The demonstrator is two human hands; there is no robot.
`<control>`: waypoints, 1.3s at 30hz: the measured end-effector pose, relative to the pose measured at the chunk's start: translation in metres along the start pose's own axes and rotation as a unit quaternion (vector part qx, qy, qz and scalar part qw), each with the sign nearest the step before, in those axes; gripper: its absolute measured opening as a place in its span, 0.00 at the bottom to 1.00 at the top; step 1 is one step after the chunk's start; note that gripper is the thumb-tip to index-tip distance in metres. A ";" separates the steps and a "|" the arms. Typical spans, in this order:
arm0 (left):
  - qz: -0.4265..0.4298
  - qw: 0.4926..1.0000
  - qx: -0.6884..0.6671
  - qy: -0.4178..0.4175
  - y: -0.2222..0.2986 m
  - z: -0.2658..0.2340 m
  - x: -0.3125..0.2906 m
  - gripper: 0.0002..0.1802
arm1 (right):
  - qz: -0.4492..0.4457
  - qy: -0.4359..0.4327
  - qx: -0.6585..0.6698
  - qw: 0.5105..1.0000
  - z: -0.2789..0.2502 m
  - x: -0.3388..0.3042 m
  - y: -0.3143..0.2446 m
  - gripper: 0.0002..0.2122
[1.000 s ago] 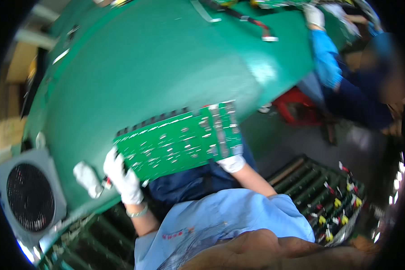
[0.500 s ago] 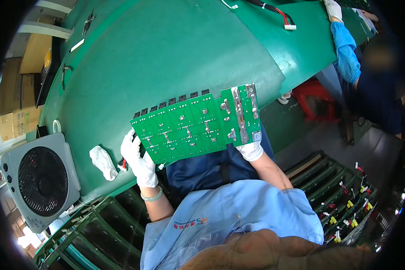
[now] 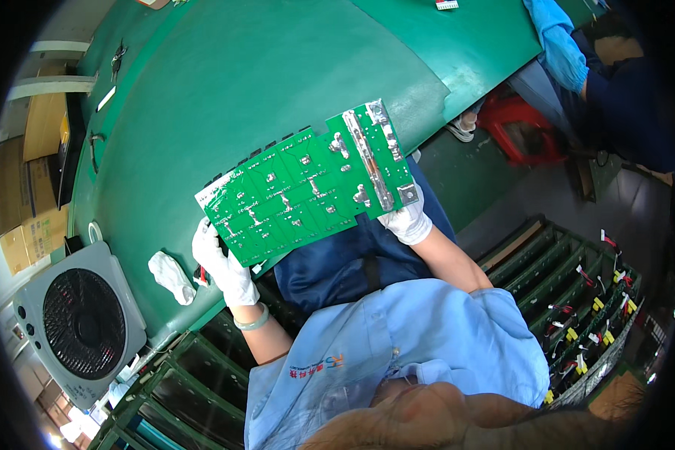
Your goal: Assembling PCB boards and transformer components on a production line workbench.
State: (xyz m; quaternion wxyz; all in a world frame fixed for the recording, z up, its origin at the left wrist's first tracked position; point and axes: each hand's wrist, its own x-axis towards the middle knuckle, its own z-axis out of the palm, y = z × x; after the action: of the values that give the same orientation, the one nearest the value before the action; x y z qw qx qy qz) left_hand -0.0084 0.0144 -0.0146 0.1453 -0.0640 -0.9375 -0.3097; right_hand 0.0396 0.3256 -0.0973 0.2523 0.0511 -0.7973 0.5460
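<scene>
A large green circuit board (image 3: 300, 187) is held up over the near table edge and my lap, its soldered side facing me. It tilts, with the right end higher. My left hand (image 3: 221, 262), in a white glove, grips the lower left corner, its fingers partly behind the board. At the lower right corner my gloved right hand (image 3: 410, 219) holds the board, fingers mostly hidden beneath it. Black components peek out along the far edge. Bright solder strips run across the right end. A crumpled white glove (image 3: 171, 277) lies on the table beside my left hand.
A grey box fan (image 3: 82, 322) stands at the left. Green slotted racks (image 3: 191, 382) flank me; the right rack (image 3: 555, 277) holds boards with wired connectors. Across the green table (image 3: 292, 67) sits a co-worker in blue sleeves (image 3: 559, 45), near a red stool (image 3: 514, 127). Keys (image 3: 118, 60) lie far left.
The board and both hands have shifted up and left in the picture, and the board tilts more, its right end rising. Light now glares off its left corner. The view itself has turned slightly.
</scene>
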 end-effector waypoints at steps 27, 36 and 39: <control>0.026 0.999 0.033 0.018 -0.004 0.001 -0.002 0.25 | 0.011 -0.012 -0.036 0.999 -0.002 -0.003 0.004 0.16; 0.048 0.998 0.022 0.046 0.018 0.003 0.010 0.24 | 0.043 -0.017 -0.009 0.999 -0.004 -0.015 0.016 0.16; 0.034 0.999 0.019 0.032 0.021 -0.002 0.011 0.24 | -0.060 -0.021 -0.140 0.988 -0.007 0.006 -0.004 0.17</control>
State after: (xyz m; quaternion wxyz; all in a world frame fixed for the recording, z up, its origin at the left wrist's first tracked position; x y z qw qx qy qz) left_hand -0.0139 0.0303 0.0024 0.1866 -0.0832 -0.9356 -0.2881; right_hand 0.0386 0.3319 -0.0893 0.2723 0.0747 -0.8667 0.4112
